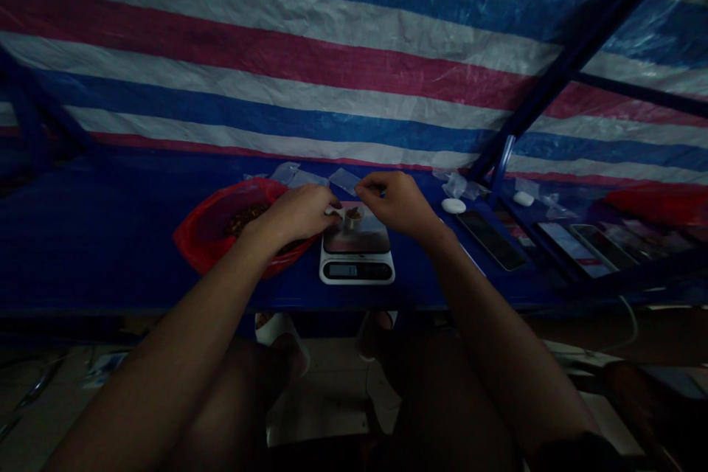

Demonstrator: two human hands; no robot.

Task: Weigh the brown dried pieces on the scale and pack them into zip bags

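Head view: a person's two hands meet over a scale (357, 254) on a blue table (110, 251). The left hand (302, 212) is curled, fingertips pinched beside a small cup (352, 216) that stands on the scale's plate. The right hand (398, 203) hangs just behind the cup, fingers likewise drawn together. What either hand pinches is too small and dim to tell. A red bowl (193, 243) of brown pieces sits just left of the scale, under the left wrist. Clear bags (343, 179) lie behind the hands. To the right, a white disc (453, 205) and phones (492, 240) lie on the table, with a striped tarp (332, 51) behind.
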